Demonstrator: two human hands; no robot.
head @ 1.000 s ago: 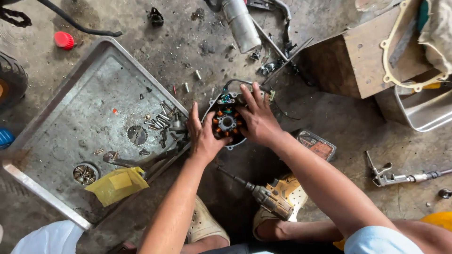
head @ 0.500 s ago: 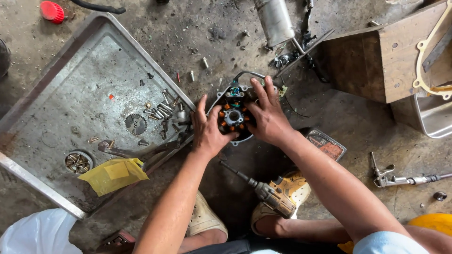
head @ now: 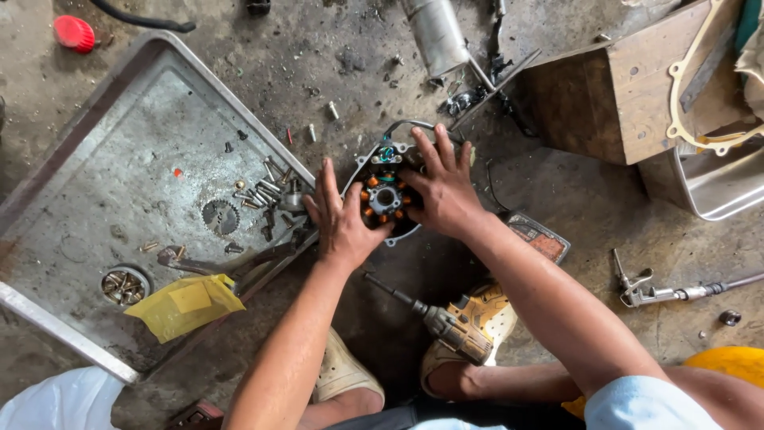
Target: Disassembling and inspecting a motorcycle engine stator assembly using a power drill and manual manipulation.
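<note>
At frame centre we see the stator coil assembly [head: 387, 199] flanked by left hand [head: 344, 225] and right hand [head: 446, 191], both spread, gripping its sides equally.

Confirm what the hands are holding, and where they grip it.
Both hands hold the round dark metal cover with copper coils: left hand on its lower-left rim, right hand on its right rim.
</note>
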